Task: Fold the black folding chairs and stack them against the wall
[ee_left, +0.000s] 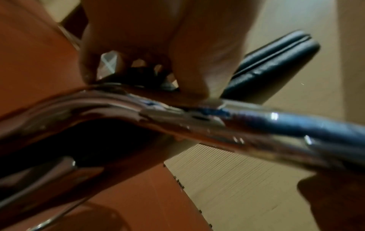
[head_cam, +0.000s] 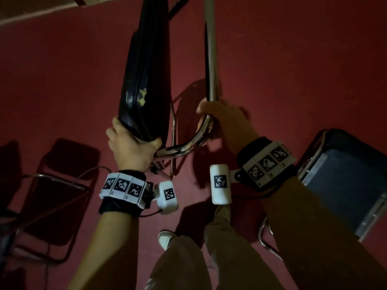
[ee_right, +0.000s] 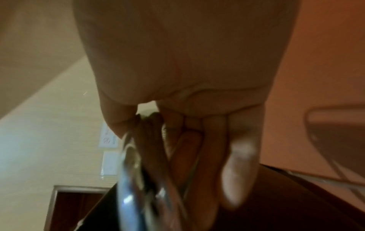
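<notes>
Two hands clamped on one black chair [head_cam: 146, 65]: left hand [head_cam: 132, 147] round its padded edge, right hand [head_cam: 226, 122] round its chrome tube [head_cam: 196, 139].

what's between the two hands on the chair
In the head view, a curved stretch of chrome frame tube spans from left hand to right hand.

The held folding chair [head_cam: 146, 70] runs off the head view's top edge, so its far end cannot be seen. Both wrist views are smeared: the chrome tube [ee_left: 197, 125] and the right hand's fingers [ee_right: 239, 164] lack sharp outlines. The chair at right [head_cam: 345, 181] is cut by the frame edge and partly hidden behind the right forearm.
</notes>
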`<state>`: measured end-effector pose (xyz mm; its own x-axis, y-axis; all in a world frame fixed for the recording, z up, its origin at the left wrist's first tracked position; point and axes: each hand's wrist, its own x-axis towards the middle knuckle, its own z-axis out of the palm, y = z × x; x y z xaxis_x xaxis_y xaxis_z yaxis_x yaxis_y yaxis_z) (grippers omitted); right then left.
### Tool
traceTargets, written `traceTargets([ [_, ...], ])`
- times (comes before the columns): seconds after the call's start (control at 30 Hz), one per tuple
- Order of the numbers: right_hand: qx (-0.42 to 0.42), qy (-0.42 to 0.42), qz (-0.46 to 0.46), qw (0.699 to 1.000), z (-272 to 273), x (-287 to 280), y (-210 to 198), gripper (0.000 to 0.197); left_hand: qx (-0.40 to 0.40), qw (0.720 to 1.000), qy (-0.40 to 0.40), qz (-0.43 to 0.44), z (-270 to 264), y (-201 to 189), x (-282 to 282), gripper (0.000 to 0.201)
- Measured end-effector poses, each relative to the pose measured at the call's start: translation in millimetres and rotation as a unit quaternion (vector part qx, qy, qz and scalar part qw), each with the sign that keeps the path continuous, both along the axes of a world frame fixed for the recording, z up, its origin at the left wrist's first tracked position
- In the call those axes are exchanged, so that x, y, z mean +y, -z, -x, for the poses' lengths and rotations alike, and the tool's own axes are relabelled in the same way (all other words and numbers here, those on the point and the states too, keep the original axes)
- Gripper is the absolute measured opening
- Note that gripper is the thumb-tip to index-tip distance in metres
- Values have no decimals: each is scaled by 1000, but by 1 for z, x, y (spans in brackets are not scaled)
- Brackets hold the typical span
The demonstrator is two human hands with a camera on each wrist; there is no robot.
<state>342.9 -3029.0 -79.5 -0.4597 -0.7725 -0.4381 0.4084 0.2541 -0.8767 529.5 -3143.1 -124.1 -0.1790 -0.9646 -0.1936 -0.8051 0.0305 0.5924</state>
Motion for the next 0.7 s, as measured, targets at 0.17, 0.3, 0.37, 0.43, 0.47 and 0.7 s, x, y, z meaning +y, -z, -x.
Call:
traceTargets([
  [0.17,-69,55,37,995,0,-9,-4,37,-16,999,33,10,0,-6,-6,112],
  [0.3,-102,89,41,990,-2,-16,-3,52,-46,996,79,6,5,-14,-16,116],
  [0.37,-98,92,36,990,1,-16,-2,60,-62,993,97,8,9,-19,-19,116],
  [0.43,-98,91,34,990,3,-15,-2,64,-67,992,104,11,12,-24,-19,116],
  [0.47,-102,88,36,990,3,-16,-2,66,-64,992,105,13,13,-26,-20,116],
  [0.7,-240,69,138,959,0,-21,6,57,-43,991,125,-7,10,-30,-30,135],
])
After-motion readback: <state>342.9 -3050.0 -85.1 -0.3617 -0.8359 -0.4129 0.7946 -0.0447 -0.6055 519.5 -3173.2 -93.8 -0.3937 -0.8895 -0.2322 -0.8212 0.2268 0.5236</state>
